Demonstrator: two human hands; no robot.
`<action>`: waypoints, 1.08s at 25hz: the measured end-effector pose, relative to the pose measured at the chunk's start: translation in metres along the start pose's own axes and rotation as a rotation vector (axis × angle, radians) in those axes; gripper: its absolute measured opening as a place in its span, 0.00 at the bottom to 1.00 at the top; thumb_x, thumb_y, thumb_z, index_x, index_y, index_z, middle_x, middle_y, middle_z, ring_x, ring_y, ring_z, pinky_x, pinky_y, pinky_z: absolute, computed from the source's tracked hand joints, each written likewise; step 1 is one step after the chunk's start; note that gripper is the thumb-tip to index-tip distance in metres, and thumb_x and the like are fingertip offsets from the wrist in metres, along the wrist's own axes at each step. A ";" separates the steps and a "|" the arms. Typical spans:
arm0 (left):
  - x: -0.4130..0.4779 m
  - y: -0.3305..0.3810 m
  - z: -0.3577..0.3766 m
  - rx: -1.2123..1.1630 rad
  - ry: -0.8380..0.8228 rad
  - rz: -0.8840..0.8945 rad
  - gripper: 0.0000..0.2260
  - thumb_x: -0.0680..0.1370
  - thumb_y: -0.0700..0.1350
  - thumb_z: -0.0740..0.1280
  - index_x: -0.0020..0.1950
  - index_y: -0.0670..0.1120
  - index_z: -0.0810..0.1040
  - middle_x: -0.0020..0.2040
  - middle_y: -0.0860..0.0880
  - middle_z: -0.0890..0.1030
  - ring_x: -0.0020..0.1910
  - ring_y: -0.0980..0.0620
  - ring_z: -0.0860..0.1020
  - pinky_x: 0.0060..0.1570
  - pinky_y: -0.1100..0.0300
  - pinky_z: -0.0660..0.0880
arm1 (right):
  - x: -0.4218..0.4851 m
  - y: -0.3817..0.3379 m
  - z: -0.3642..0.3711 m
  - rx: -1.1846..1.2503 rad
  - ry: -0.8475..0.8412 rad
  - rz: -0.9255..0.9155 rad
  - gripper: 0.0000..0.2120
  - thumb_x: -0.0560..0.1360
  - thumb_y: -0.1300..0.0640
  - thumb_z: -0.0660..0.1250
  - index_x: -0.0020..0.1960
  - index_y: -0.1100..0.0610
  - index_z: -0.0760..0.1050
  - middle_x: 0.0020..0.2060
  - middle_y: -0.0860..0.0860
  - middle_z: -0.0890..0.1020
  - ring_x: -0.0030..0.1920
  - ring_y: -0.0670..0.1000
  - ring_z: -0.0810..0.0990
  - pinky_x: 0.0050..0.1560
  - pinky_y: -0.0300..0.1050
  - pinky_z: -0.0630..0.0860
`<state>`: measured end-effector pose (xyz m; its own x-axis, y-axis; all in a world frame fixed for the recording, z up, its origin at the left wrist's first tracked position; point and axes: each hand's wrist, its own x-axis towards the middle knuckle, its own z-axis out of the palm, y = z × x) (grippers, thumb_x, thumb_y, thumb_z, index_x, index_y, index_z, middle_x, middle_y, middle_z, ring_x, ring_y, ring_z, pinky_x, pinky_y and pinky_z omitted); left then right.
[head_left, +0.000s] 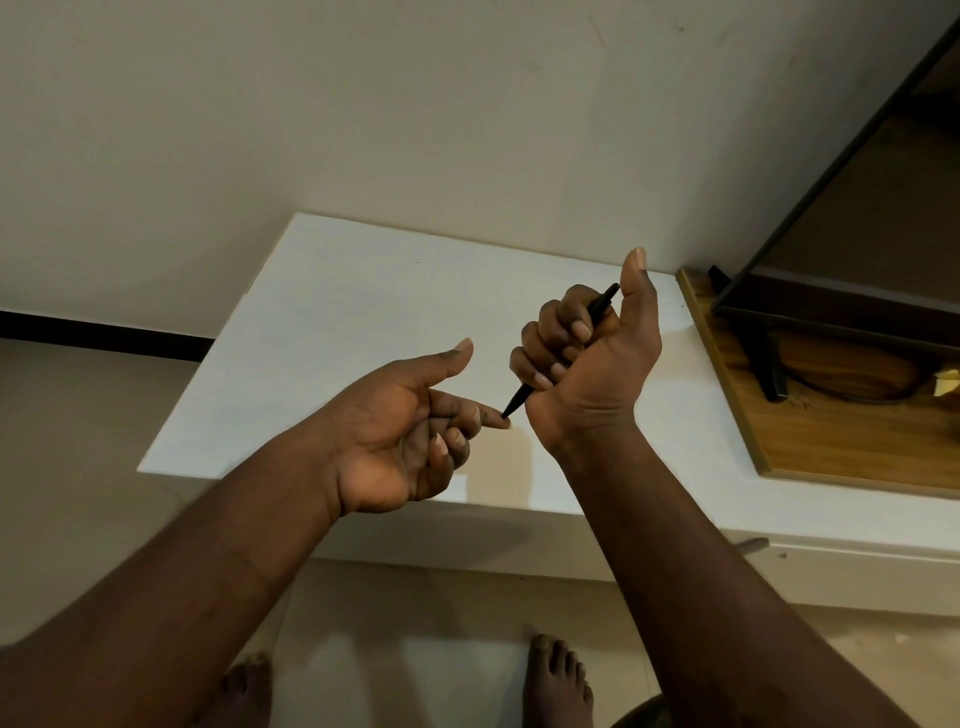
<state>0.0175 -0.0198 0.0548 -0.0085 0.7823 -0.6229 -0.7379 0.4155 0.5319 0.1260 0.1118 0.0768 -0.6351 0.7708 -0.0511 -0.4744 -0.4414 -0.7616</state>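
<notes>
My right hand (587, 358) grips a thin black pen (602, 304) in a fist, palm toward me, thumb pointing up. The pen runs diagonally through the fist, and its lower tip (506, 413) touches the index fingertip of my left hand. My left hand (400, 431) is held palm up, index finger and thumb extended, the other fingers loosely curled, holding nothing. Both hands hover above a white tabletop (337, 322).
A wooden board (841, 436) lies on the table's right side, carrying a black-framed screen (831, 171) on a stand with a cable. A wall rises behind the table. My bare feet (556, 680) stand on the tiled floor below.
</notes>
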 end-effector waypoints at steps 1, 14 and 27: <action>-0.001 0.000 0.000 -0.027 0.000 -0.004 0.32 0.71 0.61 0.76 0.57 0.33 0.85 0.34 0.50 0.77 0.28 0.57 0.74 0.22 0.66 0.72 | -0.001 0.000 0.001 -0.001 0.001 -0.005 0.32 0.84 0.34 0.55 0.29 0.55 0.59 0.23 0.49 0.57 0.24 0.48 0.51 0.25 0.39 0.52; -0.013 -0.003 0.004 -0.145 0.050 0.010 0.28 0.72 0.58 0.75 0.53 0.32 0.86 0.36 0.49 0.79 0.29 0.56 0.75 0.23 0.66 0.73 | 0.000 0.007 0.002 0.004 0.014 0.018 0.33 0.84 0.31 0.52 0.34 0.56 0.64 0.25 0.48 0.60 0.23 0.46 0.56 0.24 0.40 0.57; -0.002 -0.010 0.010 0.414 0.473 0.458 0.09 0.77 0.52 0.75 0.48 0.47 0.87 0.35 0.51 0.86 0.29 0.57 0.81 0.31 0.64 0.76 | -0.001 0.020 0.001 -0.644 -0.036 0.060 0.14 0.88 0.54 0.58 0.58 0.53 0.83 0.45 0.48 0.90 0.44 0.50 0.89 0.41 0.38 0.83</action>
<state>0.0315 -0.0214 0.0565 -0.6078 0.6752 -0.4180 -0.2795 0.3108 0.9085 0.1165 0.1016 0.0629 -0.6747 0.7323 -0.0920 0.0157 -0.1104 -0.9938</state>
